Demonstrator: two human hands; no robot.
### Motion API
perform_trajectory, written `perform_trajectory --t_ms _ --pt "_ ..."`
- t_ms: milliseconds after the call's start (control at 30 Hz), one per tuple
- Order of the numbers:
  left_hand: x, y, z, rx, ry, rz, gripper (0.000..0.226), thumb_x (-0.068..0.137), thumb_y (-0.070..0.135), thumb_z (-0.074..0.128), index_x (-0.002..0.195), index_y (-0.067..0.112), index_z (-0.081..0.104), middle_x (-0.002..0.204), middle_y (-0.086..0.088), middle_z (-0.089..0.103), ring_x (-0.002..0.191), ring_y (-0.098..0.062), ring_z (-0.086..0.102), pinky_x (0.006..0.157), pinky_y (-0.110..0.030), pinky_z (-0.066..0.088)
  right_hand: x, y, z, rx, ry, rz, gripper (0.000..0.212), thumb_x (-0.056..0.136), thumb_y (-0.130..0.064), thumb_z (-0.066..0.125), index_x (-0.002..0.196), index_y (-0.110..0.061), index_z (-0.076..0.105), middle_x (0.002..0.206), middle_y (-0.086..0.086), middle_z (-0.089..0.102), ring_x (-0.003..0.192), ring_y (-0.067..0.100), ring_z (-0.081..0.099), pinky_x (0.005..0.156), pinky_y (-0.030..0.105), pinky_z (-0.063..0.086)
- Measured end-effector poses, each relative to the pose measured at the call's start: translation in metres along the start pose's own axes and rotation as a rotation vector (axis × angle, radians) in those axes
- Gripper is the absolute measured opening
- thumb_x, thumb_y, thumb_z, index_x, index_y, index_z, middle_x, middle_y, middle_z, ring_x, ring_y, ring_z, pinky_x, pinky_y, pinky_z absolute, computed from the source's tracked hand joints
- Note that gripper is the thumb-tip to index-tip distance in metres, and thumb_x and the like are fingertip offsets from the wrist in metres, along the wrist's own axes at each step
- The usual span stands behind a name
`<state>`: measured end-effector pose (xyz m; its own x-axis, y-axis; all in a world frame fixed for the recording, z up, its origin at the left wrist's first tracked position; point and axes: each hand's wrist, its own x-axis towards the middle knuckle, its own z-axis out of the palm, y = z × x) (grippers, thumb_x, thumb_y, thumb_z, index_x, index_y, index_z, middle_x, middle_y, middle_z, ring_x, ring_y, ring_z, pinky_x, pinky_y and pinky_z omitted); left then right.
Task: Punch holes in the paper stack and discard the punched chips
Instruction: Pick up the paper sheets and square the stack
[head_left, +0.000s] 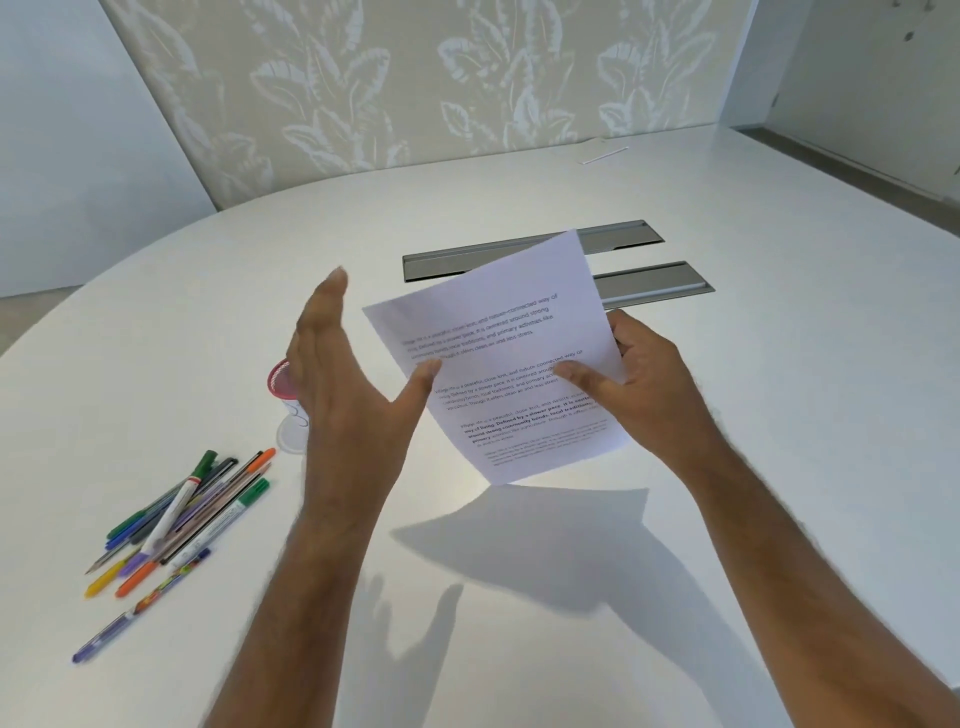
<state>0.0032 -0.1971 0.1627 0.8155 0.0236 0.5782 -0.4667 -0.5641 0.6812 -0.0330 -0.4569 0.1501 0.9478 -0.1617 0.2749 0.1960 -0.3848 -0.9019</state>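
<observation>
From the head view, the right hand (631, 384) has its grip clamped on the paper stack (498, 353), thumb on the printed face, holding it tilted above the white worktop (779, 467). The left hand (343, 374) is spread apart, its thumb tip touching the stack's left edge. Pens (176, 525) lie scattered at the left.

Paper stack (498, 358) above table (779, 415); pens (176, 519) left; slots (623, 260) behind.

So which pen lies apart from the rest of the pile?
The purple pen, nearest the camera; it lies alone on the table, below the heaped pens.
</observation>
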Motion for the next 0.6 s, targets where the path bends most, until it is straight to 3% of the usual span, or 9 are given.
perform_trajectory --t_ms 67,133,233,300,367,433,500,600 --pt "0.004 0.01 -0.007 0.08 -0.058 0.068 0.095 0.083 0.027 0.085 0.159 0.022 0.028 0.163 0.011 0.033 0.147 -0.02 0.032 0.117 -0.053 0.034 0.001 -0.008 -0.005 -0.079 -0.069 -0.035 0.024 0.093 -0.03 0.078 0.115 -0.029 0.068 0.106 -0.018 0.075 0.093 0.009 0.072 0.08 0.036 0.06" --pt "0.007 0.021 -0.011 0.117 -0.115 0.108 0.088 0.083 0.03 0.084 0.155 0.026 0.035 0.152 0.014 0.047 0.14 -0.014 0.039 0.121 -0.039 0.025 0.002 -0.015 -0.008 -0.152 -0.13 -0.056 0.018 0.095 -0.035 0.076 0.11 -0.039 0.067 0.103 -0.023 0.074 0.089 0.006 0.07 0.073 0.028 0.055" --pt "0.007 0.032 -0.016 0.111 -0.196 0.071 0.068 0.083 0.032 0.083 0.141 0.038 0.047 0.121 0.028 0.062 0.115 0.009 0.039 0.107 -0.028 0.03 0.003 -0.027 -0.008 -0.254 -0.196 -0.093 0.032 0.096 -0.035 0.074 0.094 -0.064 0.059 0.096 -0.037 0.069 0.083 -0.004 0.063 0.065 0.01 0.044" --pt "0.009 0.032 -0.017 0.07 -0.263 -0.005 0.043 0.086 0.031 0.081 0.121 0.043 0.06 0.106 0.031 0.065 0.105 0.007 0.044 0.09 -0.018 0.038 0.004 -0.03 -0.006 -0.289 -0.209 -0.112 0.038 0.097 -0.035 0.073 0.092 -0.069 0.056 0.097 -0.037 0.068 0.083 -0.004 0.061 0.065 0.011 0.044" --pt "0.01 0.025 -0.016 -0.07 -0.346 -0.075 0.02 0.087 0.025 0.081 0.1 0.036 0.07 0.092 0.027 0.073 0.088 0.002 0.06 0.07 -0.008 0.043 0.004 -0.03 -0.005 -0.31 -0.215 -0.115 0.028 0.097 -0.038 0.072 0.095 -0.062 0.058 0.1 -0.033 0.068 0.086 -0.002 0.062 0.067 0.018 0.047" --pt "0.011 0.014 -0.013 -0.156 -0.402 -0.132 0.012 0.089 0.02 0.08 0.087 0.031 0.075 0.079 0.025 0.074 0.069 0.002 0.062 0.059 -0.008 0.043 0.004 -0.024 -0.007 -0.326 -0.211 -0.097 0.013 0.096 -0.039 0.072 0.1 -0.044 0.061 0.098 -0.027 0.07 0.087 0.003 0.063 0.069 0.027 0.049" --pt "0.01 0.002 -0.011 -0.145 -0.415 -0.157 0.012 0.091 0.024 0.079 0.081 0.03 0.074 0.07 0.025 0.071 0.062 0.001 0.06 0.055 -0.009 0.041 0.003 -0.019 -0.012 -0.33 -0.193 -0.098 0.011 0.096 -0.038 0.073 0.099 -0.032 0.064 0.096 -0.02 0.073 0.086 0.008 0.065 0.073 0.036 0.051" --pt "0.008 -0.018 -0.012 -0.169 -0.405 -0.232 0.015 0.086 0.043 0.077 0.091 0.028 0.077 0.081 0.016 0.077 0.07 -0.009 0.067 0.062 -0.018 0.046 0.003 -0.007 -0.024 -0.313 -0.138 -0.103 0.015 0.091 -0.037 0.079 0.091 -0.029 0.066 0.089 -0.017 0.074 0.08 0.009 0.066 0.073 0.036 0.052"
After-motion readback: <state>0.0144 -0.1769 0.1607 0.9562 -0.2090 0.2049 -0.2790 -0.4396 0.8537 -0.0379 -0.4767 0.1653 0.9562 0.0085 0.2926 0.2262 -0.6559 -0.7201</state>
